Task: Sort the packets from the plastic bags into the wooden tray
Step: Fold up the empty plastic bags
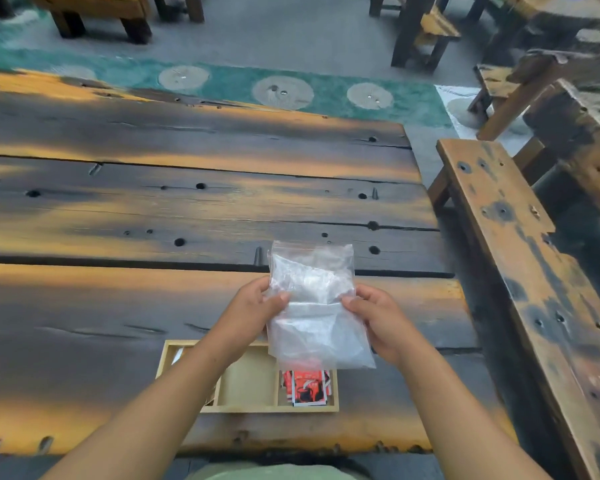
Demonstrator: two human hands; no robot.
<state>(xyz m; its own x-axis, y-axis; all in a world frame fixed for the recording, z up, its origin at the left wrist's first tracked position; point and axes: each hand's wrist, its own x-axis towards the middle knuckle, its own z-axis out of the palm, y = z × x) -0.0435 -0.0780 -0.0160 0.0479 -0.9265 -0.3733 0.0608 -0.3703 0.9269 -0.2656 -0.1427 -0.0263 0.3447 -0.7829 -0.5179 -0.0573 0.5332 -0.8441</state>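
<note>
I hold a clear, crumpled plastic bag (314, 306) above the table with both hands. My left hand (253, 303) pinches its left edge and my right hand (378, 317) pinches its right edge, near mid-height. Whether the bag holds anything cannot be told. Below it lies a light wooden tray (246, 379) with compartments. Its right compartment holds a stack of red packets (307, 388). The middle compartment is bare wood. My left forearm covers most of the left compartment, where a white sliver shows.
The tray rests near the front edge of a dark, scorched plank table (187, 202). A wooden bench (520, 271) runs along the right side. More benches and a green floor strip (291, 88) lie beyond.
</note>
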